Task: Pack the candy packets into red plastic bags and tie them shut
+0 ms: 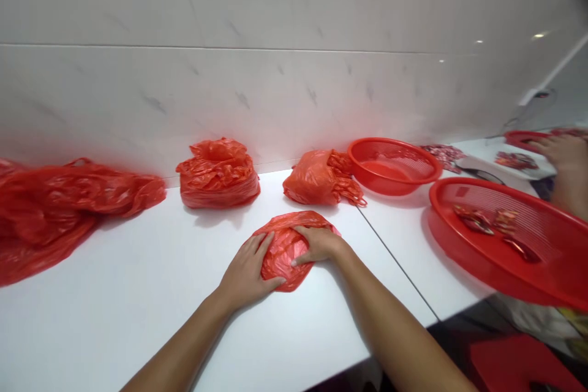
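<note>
A red plastic bag [285, 251] lies crumpled on the white table, its mouth spread and its pinkish inside facing up. My left hand [250, 272] rests over the bag's left edge, fingers stretched forward and thumb apart on the near side. From the right, my right hand [319, 244] reaches over the opposite edge, with thumb and fingers apart against the bag's inner surface. Both hands touch the plastic without closing round it. Behind them stand a filled, loosely gathered red bag [219, 177] and another bundled red bag [316, 177] with its handles trailing right.
A heap of red bags [59, 208] lies at the left. At the right are a red basket [390, 187] and a larger one [459, 257] holding several small shiny packets [478, 220]. Another person's arm [569, 165] shows at far right. A tiled wall [229, 86] backs the table [151, 269].
</note>
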A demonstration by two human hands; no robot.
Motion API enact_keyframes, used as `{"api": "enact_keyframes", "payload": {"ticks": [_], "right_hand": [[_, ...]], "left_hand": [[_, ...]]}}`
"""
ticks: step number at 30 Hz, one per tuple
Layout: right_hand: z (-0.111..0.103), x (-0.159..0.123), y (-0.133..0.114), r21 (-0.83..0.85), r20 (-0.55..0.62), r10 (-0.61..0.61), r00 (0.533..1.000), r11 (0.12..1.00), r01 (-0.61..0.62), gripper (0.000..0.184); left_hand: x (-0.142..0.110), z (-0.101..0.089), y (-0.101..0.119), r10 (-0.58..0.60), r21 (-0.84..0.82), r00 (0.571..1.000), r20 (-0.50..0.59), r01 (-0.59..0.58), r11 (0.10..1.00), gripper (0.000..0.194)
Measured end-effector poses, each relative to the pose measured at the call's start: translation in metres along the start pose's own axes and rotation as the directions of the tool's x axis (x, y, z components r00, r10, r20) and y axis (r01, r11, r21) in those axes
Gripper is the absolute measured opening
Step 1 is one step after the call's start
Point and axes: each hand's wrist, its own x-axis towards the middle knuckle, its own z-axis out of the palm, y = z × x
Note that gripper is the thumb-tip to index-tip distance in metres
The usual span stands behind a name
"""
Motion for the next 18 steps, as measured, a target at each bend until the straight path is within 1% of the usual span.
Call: {"api": "enact_keyframes", "payload": {"ticks": [2, 4, 5, 6, 7, 8, 9, 10, 11, 12, 13, 14, 15, 16, 17, 18], "right_hand": [[-0.017, -0.013, -0.006, 0.108, 0.055, -0.026, 0.998, 0.994, 0.02, 0.103], [-0.037, -0.039, -0.01, 0.212, 0.029, -0.11, 0.994, 0.972, 0.101, 0.082], [-0.048, -0.056, -0.01, 0.242, -0.009, -0.154, 0.988, 0.958, 0.152, 0.071], [-0.058, -0.076, -0.007, 0.255, -0.089, -0.179, 0.98, 0.947, 0.196, 0.06], [-0.069, -0.098, 0.0, 0.216, -0.234, -0.16, 0.959, 0.953, 0.211, 0.046], [-0.079, -0.121, 0.01, 0.126, -0.459, -0.095, 0.884, 0.977, 0.17, 0.036], [-0.089, -0.144, 0.024, 0.026, -0.691, -0.017, 0.723, 0.999, 0.048, 0.034], [-0.098, -0.166, 0.04, -0.056, -0.848, 0.017, 0.53, 0.991, -0.121, 0.034], [-0.106, -0.187, 0.058, -0.101, -0.92, 0.022, 0.391, 0.951, -0.291, 0.037], [-0.113, -0.207, 0.077, -0.117, -0.944, 0.037, 0.329, 0.892, -0.437, 0.04], [-0.117, -0.224, 0.096, -0.106, -0.944, 0.094, 0.316, 0.822, -0.56, 0.043], [-0.12, -0.239, 0.113, -0.094, -0.915, 0.199, 0.351, 0.741, -0.665, 0.049], [-0.121, -0.25, 0.127, -0.093, -0.861, 0.324, 0.393, 0.658, -0.747, 0.057], [-0.119, -0.259, 0.139, -0.104, -0.794, 0.434, 0.426, 0.593, -0.799, 0.062], [-0.115, -0.265, 0.146, -0.129, -0.729, 0.51, 0.457, 0.553, -0.823, 0.061], [-0.109, -0.27, 0.151, -0.152, -0.687, 0.552, 0.473, 0.527, -0.836, 0.057]], "left_hand": [[0.002, -0.001, -0.001, -0.004, 0.028, 1.0, 0.004, 0.004, 1.0, 0.106], [0.004, -0.002, -0.001, -0.009, 0.042, 1.0, 0.019, 0.008, 0.999, 0.104], [0.004, -0.003, -0.001, -0.007, 0.042, 1.0, 0.024, 0.006, 0.999, 0.104], [0.004, -0.004, -0.001, -0.006, 0.04, 1.0, 0.027, 0.005, 0.999, 0.103], [0.004, -0.004, -0.001, -0.005, 0.038, 1.0, 0.027, 0.004, 0.999, 0.103], [0.004, -0.004, 0.0, -0.001, 0.037, 1.0, 0.025, 0.0, 0.999, 0.103], [0.004, -0.004, -0.001, 0.005, 0.037, 1.0, 0.019, -0.005, 0.999, 0.103], [0.004, -0.004, -0.001, 0.01, 0.039, 1.0, 0.012, -0.011, 0.999, 0.102], [0.004, -0.004, -0.002, 0.016, 0.043, 1.0, 0.007, -0.016, 0.999, 0.101], [0.005, -0.003, -0.002, 0.02, 0.047, 1.0, 0.003, -0.02, 0.999, 0.101], [0.005, -0.002, -0.003, 0.022, 0.051, 1.0, 0.0, -0.022, 0.998, 0.101], [0.006, -0.002, -0.004, 0.022, 0.056, 1.0, -0.001, -0.022, 0.998, 0.1], [0.006, -0.001, -0.004, 0.021, 0.059, 1.0, -0.001, -0.021, 0.998, 0.1], [0.006, -0.001, -0.005, 0.02, 0.061, 1.0, -0.002, -0.02, 0.998, 0.1], [0.006, -0.001, -0.004, 0.021, 0.06, 1.0, -0.004, -0.021, 0.998, 0.099], [0.006, -0.001, -0.004, 0.024, 0.057, 1.0, -0.006, -0.023, 0.998, 0.098]]}}
